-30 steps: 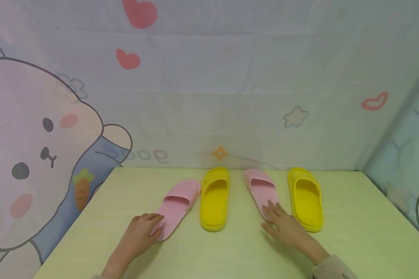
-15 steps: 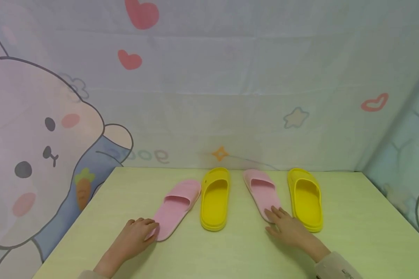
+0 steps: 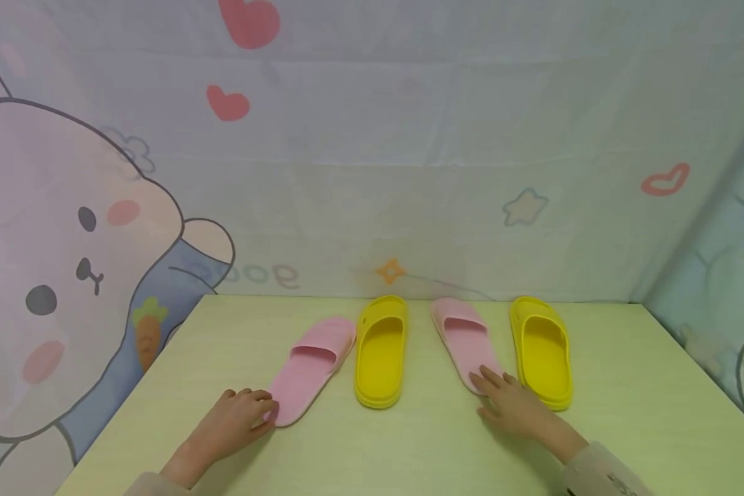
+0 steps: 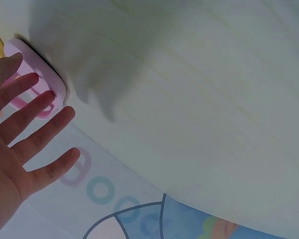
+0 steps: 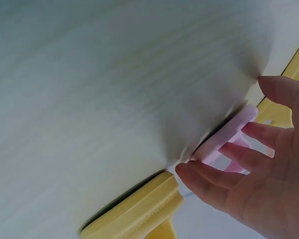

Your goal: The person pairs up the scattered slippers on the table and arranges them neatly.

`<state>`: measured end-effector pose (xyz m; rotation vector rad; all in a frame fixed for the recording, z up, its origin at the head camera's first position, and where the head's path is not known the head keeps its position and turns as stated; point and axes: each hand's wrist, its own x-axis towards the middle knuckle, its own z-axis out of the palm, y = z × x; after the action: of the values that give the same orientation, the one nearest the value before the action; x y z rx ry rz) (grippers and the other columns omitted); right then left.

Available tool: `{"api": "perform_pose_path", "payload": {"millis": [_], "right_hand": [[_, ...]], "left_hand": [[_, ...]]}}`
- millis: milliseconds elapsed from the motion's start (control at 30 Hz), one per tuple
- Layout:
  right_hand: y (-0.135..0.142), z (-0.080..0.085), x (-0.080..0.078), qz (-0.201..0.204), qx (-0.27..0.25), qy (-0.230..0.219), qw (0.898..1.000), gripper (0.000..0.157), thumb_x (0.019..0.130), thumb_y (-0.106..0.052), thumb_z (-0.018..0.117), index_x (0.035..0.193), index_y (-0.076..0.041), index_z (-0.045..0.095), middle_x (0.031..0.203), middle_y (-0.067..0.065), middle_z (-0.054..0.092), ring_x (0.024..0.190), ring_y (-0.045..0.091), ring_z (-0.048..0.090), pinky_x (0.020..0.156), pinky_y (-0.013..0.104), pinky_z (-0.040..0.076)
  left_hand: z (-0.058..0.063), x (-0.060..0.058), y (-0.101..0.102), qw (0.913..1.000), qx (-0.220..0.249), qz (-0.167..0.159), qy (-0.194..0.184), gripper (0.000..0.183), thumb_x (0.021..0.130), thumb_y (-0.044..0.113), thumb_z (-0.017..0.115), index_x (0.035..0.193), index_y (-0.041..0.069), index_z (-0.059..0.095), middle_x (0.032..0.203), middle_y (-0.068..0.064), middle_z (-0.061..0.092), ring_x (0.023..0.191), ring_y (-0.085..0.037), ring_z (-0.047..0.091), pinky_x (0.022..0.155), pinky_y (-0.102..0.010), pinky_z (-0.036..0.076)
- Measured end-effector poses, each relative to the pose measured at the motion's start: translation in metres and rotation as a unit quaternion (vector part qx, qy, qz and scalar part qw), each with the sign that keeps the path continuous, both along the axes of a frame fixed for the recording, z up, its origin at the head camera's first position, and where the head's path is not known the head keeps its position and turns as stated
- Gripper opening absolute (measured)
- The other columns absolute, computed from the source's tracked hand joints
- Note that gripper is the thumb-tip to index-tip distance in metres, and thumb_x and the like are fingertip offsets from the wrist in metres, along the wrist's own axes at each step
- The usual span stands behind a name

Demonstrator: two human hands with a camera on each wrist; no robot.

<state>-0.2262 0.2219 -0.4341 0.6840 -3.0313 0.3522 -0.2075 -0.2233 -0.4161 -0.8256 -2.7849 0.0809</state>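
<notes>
Two pink slippers and two yellow slippers lie on the table, toes toward the back. My left hand (image 3: 232,424) is at the heel of the left pink slipper (image 3: 304,382), fingers spread and relaxed; the left wrist view shows nothing in its palm. My right hand (image 3: 514,406) reaches to the heel of the right pink slipper (image 3: 468,344), its fingertips overlapping the sole there. In the right wrist view those fingers look loosely bent, apart from one another. One yellow slipper (image 3: 379,365) stands beside the left pink one; the other yellow slipper (image 3: 544,362) is just right of my right hand.
The pale table (image 3: 359,455) ends at the back against a printed cloth (image 3: 359,138) with hearts and a large cartoon animal (image 3: 99,275). Another cloth hangs along the right side.
My left hand has drawn back left and slightly down from over the left pink slipper to its heel. My right hand has slid a little back toward me. The slippers stay put.
</notes>
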Motion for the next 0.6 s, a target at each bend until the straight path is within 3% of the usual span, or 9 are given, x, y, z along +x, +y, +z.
{"api": "perform_pose_path", "payload": {"millis": [300, 600], "right_hand": [[0.002, -0.002, 0.009, 0.002, 0.004, 0.014, 1.0, 0.051, 0.083, -0.025, 0.059, 0.129, -0.006, 0.046, 0.135, 0.021, 0.041, 0.118, 0.052, 0.037, 0.091, 0.065, 0.031], [0.003, -0.001, 0.016, 0.026, 0.003, 0.014, 1.0, 0.052, 0.081, -0.027, 0.061, 0.127, -0.005, 0.048, 0.132, 0.023, 0.043, 0.112, 0.052, 0.042, 0.094, 0.06, 0.033]], "left_hand": [[-0.001, 0.003, -0.002, 0.9995, 0.0, -0.011, -0.031, 0.016, 0.072, 0.02, 0.07, 0.086, 0.018, 0.063, 0.088, -0.001, 0.064, 0.078, -0.017, 0.061, 0.057, -0.036, 0.044], [-0.001, 0.009, 0.001, 0.9985, 0.014, -0.023, -0.047, 0.016, 0.071, 0.018, 0.071, 0.084, 0.016, 0.063, 0.084, -0.001, 0.061, 0.074, -0.015, 0.059, 0.055, -0.033, 0.044]]}}
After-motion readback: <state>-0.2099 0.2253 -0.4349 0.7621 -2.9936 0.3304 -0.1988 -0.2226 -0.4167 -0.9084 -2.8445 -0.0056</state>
